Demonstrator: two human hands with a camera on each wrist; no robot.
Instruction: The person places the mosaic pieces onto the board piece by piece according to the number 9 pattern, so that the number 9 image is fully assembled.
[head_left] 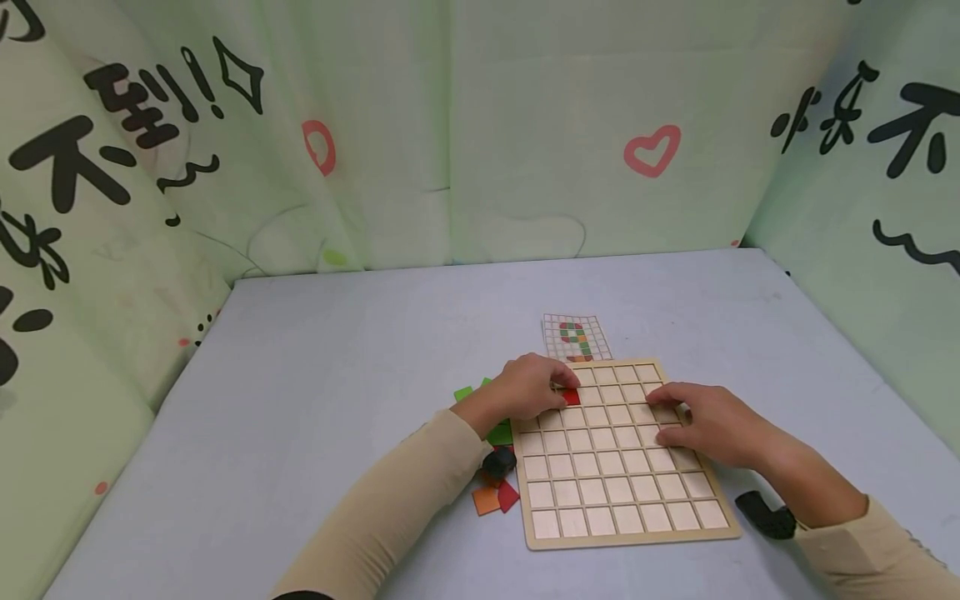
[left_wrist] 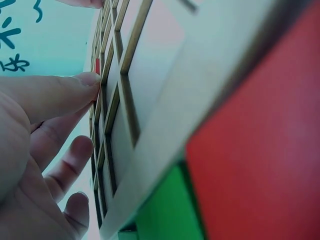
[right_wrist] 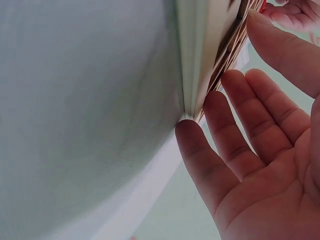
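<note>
Pinched red tile (left_wrist: 97,65) (left wrist: sliver)

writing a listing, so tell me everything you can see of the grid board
The grid board is pale, wooden-looking, with a plain rim and thin strips forming cells, most visible ones bare. It lies flat on the table. The left hand holds a red piece toward its far left; the right hand touches its right edge.

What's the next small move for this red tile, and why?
Probably press the red tile flat into the wooden grid board: your left hand holds it there, and its edge looks raised in the left wrist view.
</note>
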